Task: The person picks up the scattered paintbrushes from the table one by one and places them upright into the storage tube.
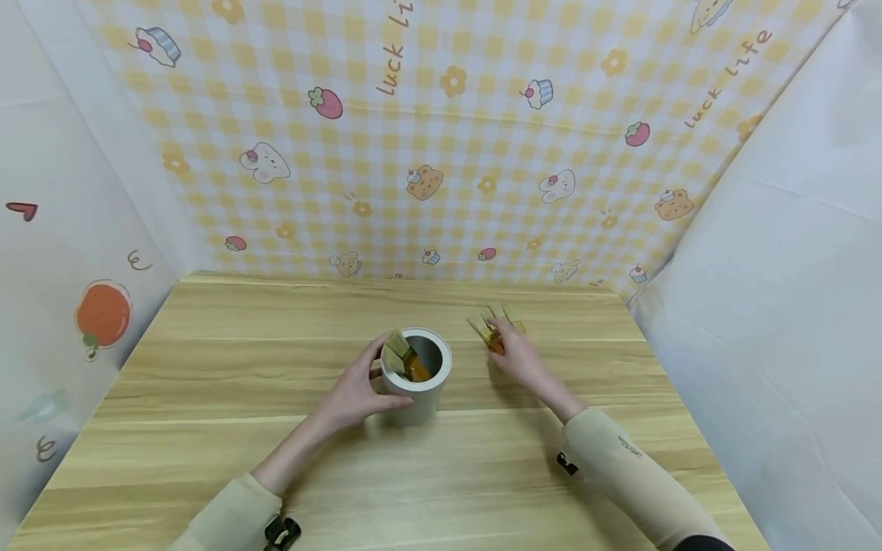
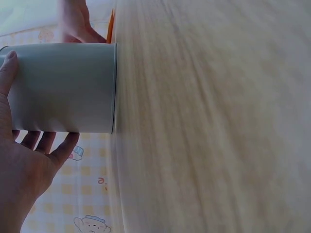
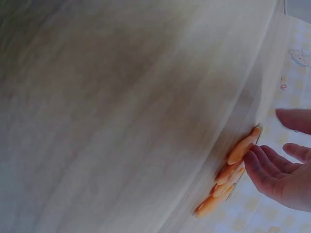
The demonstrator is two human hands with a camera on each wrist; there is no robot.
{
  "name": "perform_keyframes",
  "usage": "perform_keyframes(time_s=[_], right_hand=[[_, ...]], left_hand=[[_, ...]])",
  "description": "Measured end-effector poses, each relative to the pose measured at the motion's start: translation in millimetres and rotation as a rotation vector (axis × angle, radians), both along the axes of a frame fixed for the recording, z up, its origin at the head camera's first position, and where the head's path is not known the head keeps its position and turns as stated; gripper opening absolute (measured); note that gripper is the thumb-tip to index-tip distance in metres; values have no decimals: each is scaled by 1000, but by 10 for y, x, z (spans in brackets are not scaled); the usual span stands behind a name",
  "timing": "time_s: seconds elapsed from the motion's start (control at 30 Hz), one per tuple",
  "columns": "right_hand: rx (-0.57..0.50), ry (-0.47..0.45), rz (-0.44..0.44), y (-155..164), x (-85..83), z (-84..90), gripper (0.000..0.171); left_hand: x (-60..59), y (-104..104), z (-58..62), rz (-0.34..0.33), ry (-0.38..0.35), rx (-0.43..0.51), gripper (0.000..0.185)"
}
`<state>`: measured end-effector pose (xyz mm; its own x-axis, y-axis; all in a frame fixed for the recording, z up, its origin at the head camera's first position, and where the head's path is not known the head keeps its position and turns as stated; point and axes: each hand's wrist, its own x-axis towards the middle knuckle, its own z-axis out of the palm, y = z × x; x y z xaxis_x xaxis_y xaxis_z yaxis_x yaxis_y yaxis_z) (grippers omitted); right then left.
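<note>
Nearest the camera, two beige sleeves (image 1: 630, 471) reached forward over a wooden table (image 1: 207, 383). The left hand (image 1: 354, 394) was wrapped round the side of a white cup (image 1: 418, 383) standing upright near the middle of the table, thumb on one side and fingers curled behind it; the left wrist view showed the same grip, with the fingers (image 2: 46, 143) under the cup (image 2: 63, 87) wall. One brush (image 1: 403, 356) with an orange handle and pale bristles leaned inside the cup, bristles up at the rim.

Just to the right of the cup, and apart from it, the right hand (image 1: 517, 356) lay stretched out with its fingers straight and loosely spread, holding nothing. Its fingertips were at a small heap of brushes (image 1: 494, 325) lying flat on the table. In the right wrist view the fingers (image 3: 265, 170) sat just beside the orange handles (image 3: 228, 177); whether they touched could not be told.

Beyond the hands stood a yellow checked backdrop (image 1: 441, 138) printed with bears, rabbits and strawberries, with white sheets (image 1: 792, 268) at either side.
</note>
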<state>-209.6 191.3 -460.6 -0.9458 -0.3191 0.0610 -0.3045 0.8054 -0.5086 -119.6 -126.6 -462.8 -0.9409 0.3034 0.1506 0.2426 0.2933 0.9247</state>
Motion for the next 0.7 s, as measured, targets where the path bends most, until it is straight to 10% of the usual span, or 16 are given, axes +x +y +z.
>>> perform_keyframes(time_s=[0.7], right_hand=[[193, 29, 11, -100, -9, -16, 73]], left_hand=[[-15, 8, -4, -10, 3, 19, 106]])
